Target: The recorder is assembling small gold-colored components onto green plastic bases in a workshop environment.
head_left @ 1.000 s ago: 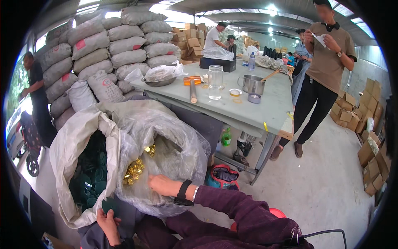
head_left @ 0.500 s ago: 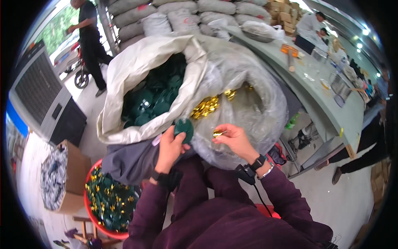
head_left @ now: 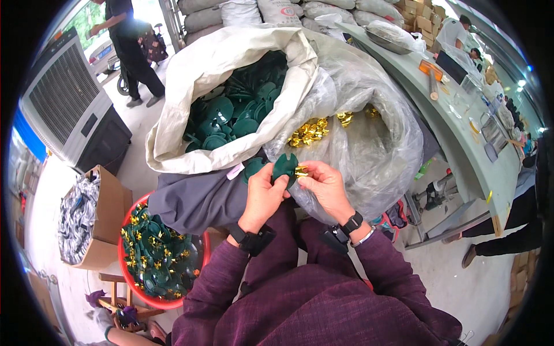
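Note:
My left hand (head_left: pixel 262 199) pinches a dark green notched plastic disc (head_left: pixel 283 165) between thumb and fingers. Against its right edge sits a small gold metal clip (head_left: pixel 301 171), gripped by the fingertips of my right hand (head_left: pixel 328 189). How far the clip is on the disc cannot be made out. A second green disc (head_left: pixel 251 168) shows just left of my left fingers; whether I hold it is unclear. Ahead, a white sack (head_left: pixel 164 135) gapes open with many loose green discs (head_left: pixel 222 109). Beside it, gold clips (head_left: pixel 309 132) lie on a clear plastic bag (head_left: pixel 398 167).
At lower left stands a red tub (head_left: pixel 123 262) of discs bearing gold clips, near a cardboard box (head_left: pixel 112 222) and an air cooler (head_left: pixel 63 98). A grey cloth (head_left: pixel 196 199) drapes below the sack. A long table (head_left: pixel 461 150) with a hammer (head_left: pixel 433 83) runs along the right.
My hands have come together, bringing the clip in my right hand to the edge of the disc in my left. The whole view has shifted, and a bare arm now shows at lower left.

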A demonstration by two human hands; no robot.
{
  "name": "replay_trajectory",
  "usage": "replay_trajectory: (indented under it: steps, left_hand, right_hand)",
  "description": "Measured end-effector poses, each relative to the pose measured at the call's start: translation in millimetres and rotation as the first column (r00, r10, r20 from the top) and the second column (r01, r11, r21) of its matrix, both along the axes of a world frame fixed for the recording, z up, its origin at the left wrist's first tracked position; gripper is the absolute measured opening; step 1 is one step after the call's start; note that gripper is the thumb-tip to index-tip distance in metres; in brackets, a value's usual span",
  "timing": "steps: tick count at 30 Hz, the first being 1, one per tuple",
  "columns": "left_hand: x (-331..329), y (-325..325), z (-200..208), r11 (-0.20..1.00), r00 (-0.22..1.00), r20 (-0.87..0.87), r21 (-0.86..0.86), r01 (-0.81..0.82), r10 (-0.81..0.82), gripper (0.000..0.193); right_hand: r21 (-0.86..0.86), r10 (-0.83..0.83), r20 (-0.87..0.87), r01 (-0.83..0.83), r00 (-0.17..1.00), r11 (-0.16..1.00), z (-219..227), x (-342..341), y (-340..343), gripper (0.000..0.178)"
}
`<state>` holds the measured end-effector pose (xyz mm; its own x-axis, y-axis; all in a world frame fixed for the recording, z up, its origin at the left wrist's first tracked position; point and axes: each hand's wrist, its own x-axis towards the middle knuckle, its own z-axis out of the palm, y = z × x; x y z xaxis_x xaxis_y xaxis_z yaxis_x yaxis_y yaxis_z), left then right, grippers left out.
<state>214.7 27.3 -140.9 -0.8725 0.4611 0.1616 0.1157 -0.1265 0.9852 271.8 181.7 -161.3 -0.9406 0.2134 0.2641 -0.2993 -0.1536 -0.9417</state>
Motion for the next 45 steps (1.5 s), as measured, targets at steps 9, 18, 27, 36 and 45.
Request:
replay_trajectory:
  steps: [9,18,27,36,45]
  left_hand:
    - [12,-4,2,0.994,0.994,-0.1,-0.091,-0.059,0.05,0.012]
    - [18,-8,-15,0.965,0.936,-0.328,-0.176,-0.194,0.129,0.008]
    - [48,-9,1,0.896,0.681,-0.726,-0.233,-0.378,0.098,0.021]
    - [38,-84,-13,0.936,0.929,-0.297,-0.205,-0.286,0.219,0.016]
    - [-4,-302,-23,0.324,0.513,-0.505,-0.417,-0.849,0.694,0.024]
  right_hand:
    - [-0.076,0.017,-0.034,-0.019,0.999,0.997,0,3,-12,0.031]
    - [0.233,-0.066,-0.056,0.078,0.996,0.969,-1,9,-22,0.025]
    - [0.085,-0.039,0.137,0.027,0.99,0.996,7,20,-31,0.021]
    - [0.086,0.163,0.22,-0.186,0.962,0.979,18,15,-32,0.022]
    - [0.758,-0.188,0.059,0.078,0.98,0.647,20,-46,60,0.032]
